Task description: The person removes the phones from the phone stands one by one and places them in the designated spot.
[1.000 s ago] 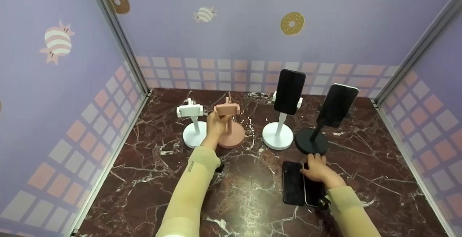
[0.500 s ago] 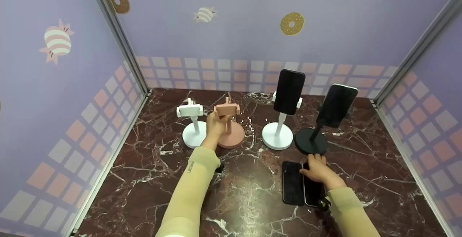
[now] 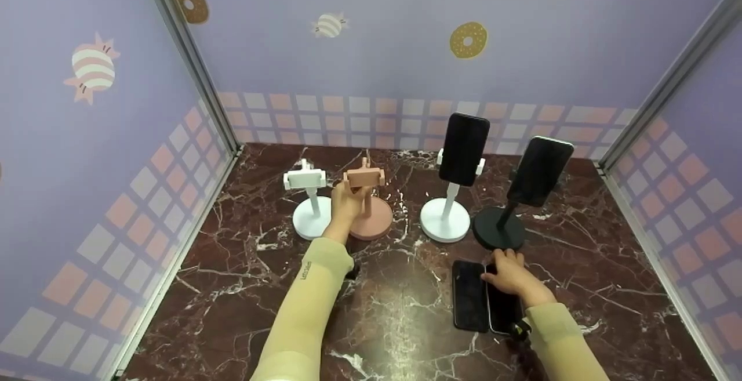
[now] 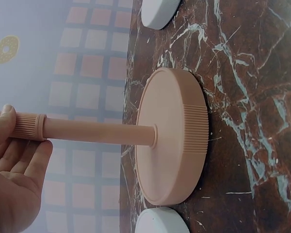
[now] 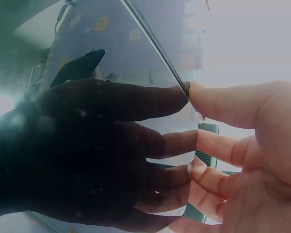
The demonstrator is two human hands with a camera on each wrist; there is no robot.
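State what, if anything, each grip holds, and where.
Left grip: pink round-based plastic phone stand, by the ribbed collar on its stem. Right grip: pale-edged black rectangular phone, by edges at its far end.

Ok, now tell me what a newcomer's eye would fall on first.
Probably the tall phone in a white stand and the tilted phone in a black stand, both right of centre. Next, near the middle, the salmon stand, its post in the left grip, a second white stand beside it. Nearer the person, a black phone lies beside the pale-edged phone that the right grip holds.
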